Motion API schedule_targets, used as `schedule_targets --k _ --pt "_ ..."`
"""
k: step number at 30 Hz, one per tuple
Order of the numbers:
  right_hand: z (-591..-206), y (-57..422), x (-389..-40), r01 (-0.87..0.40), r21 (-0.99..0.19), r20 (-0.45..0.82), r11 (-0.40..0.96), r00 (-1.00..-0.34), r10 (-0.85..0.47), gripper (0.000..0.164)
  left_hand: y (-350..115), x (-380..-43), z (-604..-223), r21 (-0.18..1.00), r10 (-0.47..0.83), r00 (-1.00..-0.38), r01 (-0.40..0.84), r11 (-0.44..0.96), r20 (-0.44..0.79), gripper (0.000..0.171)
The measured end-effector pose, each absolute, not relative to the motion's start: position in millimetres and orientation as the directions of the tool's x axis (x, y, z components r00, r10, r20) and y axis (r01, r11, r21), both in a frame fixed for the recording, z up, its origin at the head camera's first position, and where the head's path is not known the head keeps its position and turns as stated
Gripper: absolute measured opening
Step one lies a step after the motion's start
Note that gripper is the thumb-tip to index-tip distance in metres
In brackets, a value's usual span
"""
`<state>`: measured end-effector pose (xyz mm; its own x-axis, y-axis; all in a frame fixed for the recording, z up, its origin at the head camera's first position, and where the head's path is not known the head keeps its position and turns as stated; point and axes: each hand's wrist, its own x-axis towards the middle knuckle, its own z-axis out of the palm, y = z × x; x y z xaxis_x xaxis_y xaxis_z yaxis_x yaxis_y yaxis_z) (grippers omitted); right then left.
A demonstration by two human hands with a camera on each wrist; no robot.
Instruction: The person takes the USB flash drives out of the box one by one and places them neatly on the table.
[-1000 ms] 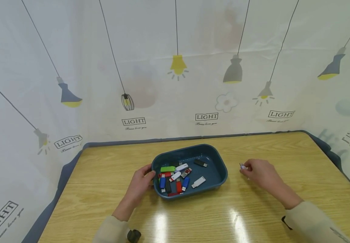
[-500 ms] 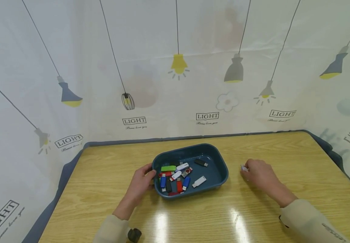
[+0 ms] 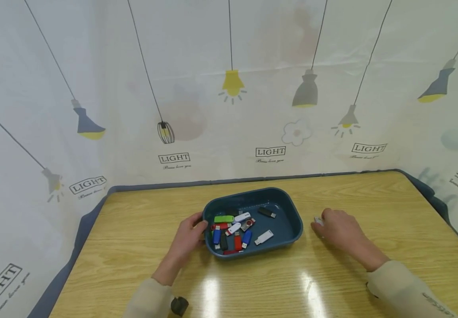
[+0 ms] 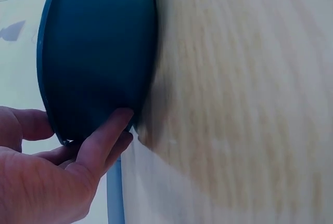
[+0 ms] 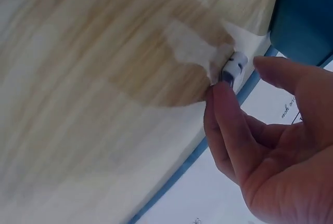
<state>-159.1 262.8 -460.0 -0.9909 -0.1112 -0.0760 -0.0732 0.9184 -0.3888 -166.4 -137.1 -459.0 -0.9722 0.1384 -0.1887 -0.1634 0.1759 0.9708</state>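
My left hand (image 3: 188,235) grips the left end of a dark blue plastic tray (image 3: 284,223), thumb at the rim and fingers against the outer wall (image 4: 99,52). Several USB sticks lie in the tray, mostly bunched at its left: a green one (image 3: 223,219), blue ones such as this blue stick (image 3: 246,239), a white one (image 3: 264,237) and a black one (image 3: 266,212). Right of the tray, my right hand (image 3: 341,229) is low over the table. Its fingers touch a small silver-and-white USB stick (image 5: 235,67); the thumb stands slightly apart from it.
The wooden table (image 3: 133,247) extends on both sides of the tray. A pale cloth printed with lamps (image 3: 232,84) hangs behind and at the sides. By the left sleeve is a small black object (image 3: 179,305).
My left hand and the tray have shifted slightly right. My right hand, which pinched the USB stick, has lowered a little, and its thumb is now apart from the stick.
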Motion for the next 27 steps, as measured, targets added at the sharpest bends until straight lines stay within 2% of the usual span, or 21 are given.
schedule_targets --k 2,5,9,12,19,23,27 --pt "-456 264 -158 -0.094 -0.352 -0.054 0.931 -0.991 -0.121 0.032 -137 -166 -461 0.971 0.136 -0.973 -0.163 0.172 -0.188 0.049" --pt "-446 262 -154 -0.148 -0.309 0.045 0.940 -0.989 -0.141 0.041 -137 -164 -461 0.972 0.141 -0.972 -0.162 0.172 -0.187 0.050" --pt "-428 247 -151 -0.225 -0.280 0.213 0.933 -0.962 -0.168 0.035 -138 -163 -461 0.972 0.149 -0.971 -0.162 0.168 -0.187 0.050" --pt "-419 232 -154 -0.307 -0.277 0.268 0.911 -0.935 -0.233 0.033 -138 -163 -462 0.971 0.156 -0.968 -0.172 0.166 -0.198 0.050" --pt "-421 200 -167 -0.585 -0.275 0.229 0.762 -0.810 -0.539 0.046 -141 -162 -465 0.966 0.174 -0.958 -0.198 0.168 -0.226 0.050" --pt "-422 186 -176 -0.666 -0.269 0.149 0.696 -0.742 -0.653 0.051 -141 -162 -465 0.964 0.179 -0.954 -0.211 0.160 -0.239 0.050" --pt "-426 176 -183 -0.704 -0.252 0.076 0.664 -0.698 -0.712 0.054 -141 -162 -463 0.964 0.178 -0.953 -0.218 0.154 -0.244 0.050"
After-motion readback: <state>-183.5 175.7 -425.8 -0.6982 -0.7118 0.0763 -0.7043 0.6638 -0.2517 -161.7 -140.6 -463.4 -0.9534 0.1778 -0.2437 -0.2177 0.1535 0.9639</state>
